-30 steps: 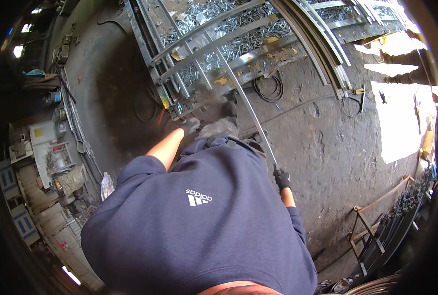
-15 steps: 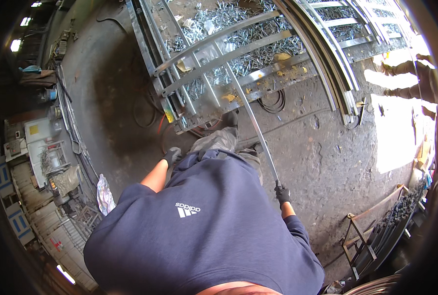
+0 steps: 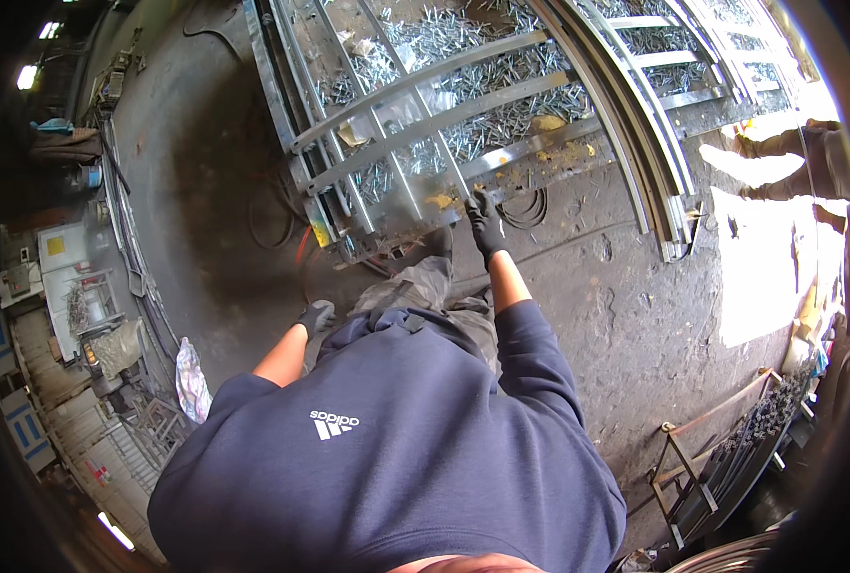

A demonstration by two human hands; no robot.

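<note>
My right hand (image 3: pixel 485 224), in a dark glove, is stretched forward at the near edge of a metal frame. Its fingers are closed at the near end of a narrow metal bar (image 3: pixel 447 160), which lies across the frame's curved rails (image 3: pixel 430 88). My left hand (image 3: pixel 317 317), also gloved, hangs beside my left thigh with the fingers curled in, and nothing shows in it. Under the bars, many small shiny metal pieces (image 3: pixel 492 122) are spread over the work table (image 3: pixel 563 158), with crumpled clear plastic (image 3: pixel 435 100) among them.
Long curved metal strips (image 3: pixel 635 134) cross the table at the right. Coiled cable (image 3: pixel 523 208) and an orange hose (image 3: pixel 304 244) lie on the floor by it. A rusty metal rack (image 3: pixel 678 458) stands lower right. Cluttered shelving (image 3: pixel 72 296) lines the left, and another person's legs (image 3: pixel 797 162) show at far right.
My right hand has moved forward from beside my hip to the table edge. The metal bar has slid away from me onto the frame. My left hand stays low at my side.
</note>
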